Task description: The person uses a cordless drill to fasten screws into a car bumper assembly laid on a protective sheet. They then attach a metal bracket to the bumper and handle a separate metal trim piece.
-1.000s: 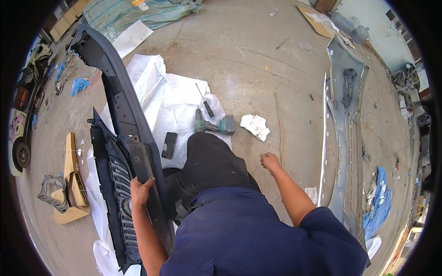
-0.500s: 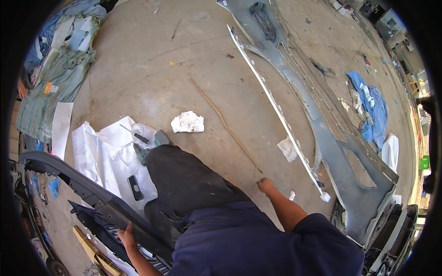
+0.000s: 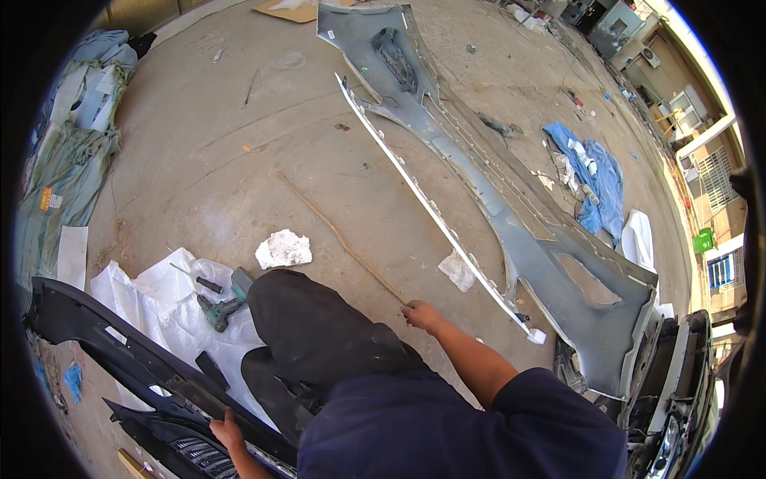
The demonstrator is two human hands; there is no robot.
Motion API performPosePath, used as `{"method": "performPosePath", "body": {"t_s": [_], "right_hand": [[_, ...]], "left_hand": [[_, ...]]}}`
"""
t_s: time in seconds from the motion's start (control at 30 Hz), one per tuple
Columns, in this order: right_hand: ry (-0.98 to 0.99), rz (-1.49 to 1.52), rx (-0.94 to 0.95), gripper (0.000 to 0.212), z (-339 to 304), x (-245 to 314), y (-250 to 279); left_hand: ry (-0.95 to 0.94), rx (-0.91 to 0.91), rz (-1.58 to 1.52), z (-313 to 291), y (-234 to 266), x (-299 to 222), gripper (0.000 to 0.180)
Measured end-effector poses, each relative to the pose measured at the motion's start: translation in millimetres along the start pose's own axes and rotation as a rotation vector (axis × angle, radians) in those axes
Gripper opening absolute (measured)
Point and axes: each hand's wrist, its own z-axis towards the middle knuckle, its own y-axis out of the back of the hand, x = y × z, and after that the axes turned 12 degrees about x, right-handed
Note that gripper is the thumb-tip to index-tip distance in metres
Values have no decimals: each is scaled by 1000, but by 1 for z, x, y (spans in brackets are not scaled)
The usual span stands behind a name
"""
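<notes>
My left hand (image 3: 229,429) is closed on the edge of a long black plastic car panel (image 3: 144,342), which slopes across the lower left. My right hand (image 3: 421,314), fingers curled, is in front of the near end of a thin wooden stick (image 3: 331,226) on the floor. Whether the fingers grip the stick, I cannot tell. A green cordless drill (image 3: 217,311) and a black-handled screwdriver (image 3: 209,284) rest on white padded wrapping (image 3: 163,299) beside my knee. On that wrapping also lies a small black object (image 3: 212,371).
A large grey bumper cover (image 3: 471,188) stretches along the right, with a long white strip (image 3: 423,199) beside it. A crumpled white piece (image 3: 284,249) lies ahead. Blue sheeting (image 3: 598,188) is at far right, wrapped bundles (image 3: 80,152) far left, and more car parts (image 3: 666,383) at lower right.
The view has shifted, so floor things sit further left and lower. My right hand now meets the stick's near end, where a gap showed before. My left hand stays on the black panel.
</notes>
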Motion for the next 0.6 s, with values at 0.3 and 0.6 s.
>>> {"method": "performPosePath", "body": {"t_s": [0.3, 0.6], "right_hand": [[-36, -306, -70, 43, -39, -21, -46], [-434, -403, -707, 64, -116, -42, 156]], "left_hand": [[-18, -21, 168, -5, -11, -24, 42], [-2, 34, 39, 1, -8, -4, 39]]}}
